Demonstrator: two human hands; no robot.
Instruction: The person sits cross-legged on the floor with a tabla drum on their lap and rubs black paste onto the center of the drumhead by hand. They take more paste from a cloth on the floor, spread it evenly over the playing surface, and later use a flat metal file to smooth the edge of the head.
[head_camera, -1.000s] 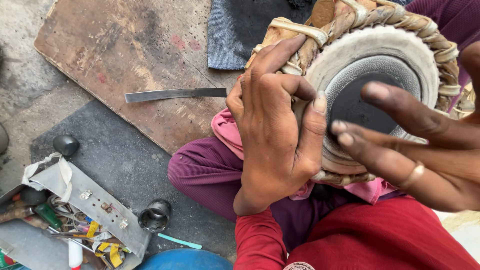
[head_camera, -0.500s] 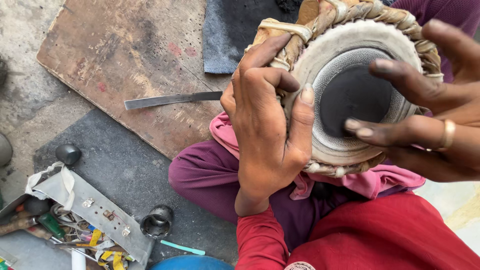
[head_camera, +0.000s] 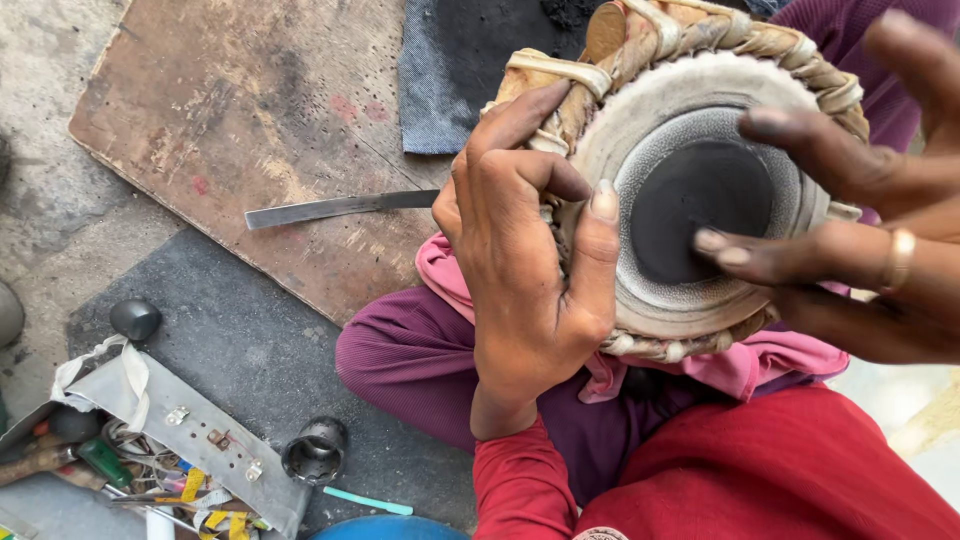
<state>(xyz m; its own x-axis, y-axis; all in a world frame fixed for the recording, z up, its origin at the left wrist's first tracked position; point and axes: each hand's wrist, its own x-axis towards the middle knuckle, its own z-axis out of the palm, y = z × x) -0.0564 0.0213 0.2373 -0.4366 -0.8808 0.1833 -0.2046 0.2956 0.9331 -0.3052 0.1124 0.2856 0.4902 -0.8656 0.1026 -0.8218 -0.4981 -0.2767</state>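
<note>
Presently noted: left hand (head_camera: 525, 270) clasped on the near side wall of a small hand drum (head_camera: 700, 180), thumb (head_camera: 600, 245) laid up across the pale rim of the skin, four fingers curled over the braided leather lacing (head_camera: 560, 75) on the far side. Grip firm, fingers close together, pressed to the shell. Right hand (head_camera: 870, 230) over the drumhead from the opposite side, fingers spread; one fingertip (head_camera: 715, 245) touching the black central disc (head_camera: 700, 200), another finger held above the grey ring around it. Gold-coloured ring (head_camera: 900, 260) worn on one finger. Whether the remaining right fingers touch the skin: cannot tell.

Drum tilted, head facing up toward the camera, resting in the lap on a pink cloth (head_camera: 450, 275) spread over purple trousers (head_camera: 400, 365). Red sleeve (head_camera: 510, 485) at the left wrist, red garment across the lower frame.

Beyond the lap: worn wooden board (head_camera: 220, 130) flat on the ground, with a flat metal blade (head_camera: 330, 208) lying across it, one end hidden behind the left hand. Dark blue-grey cloth (head_camera: 445, 70) at the board's upper edge, just beside the drum. Dark stone slab (head_camera: 230, 340) next to the knee. On the slab, a small dark rounded stone (head_camera: 135, 318) and a short metal cup-shaped piece (head_camera: 315, 452). At lower left, an open metal toolbox (head_camera: 170, 425) with mixed small tools inside, contents too cluttered to name. Thin turquoise stick (head_camera: 365, 500) near the cup-shaped piece, above a blue rounded rim (head_camera: 390, 528).
</note>
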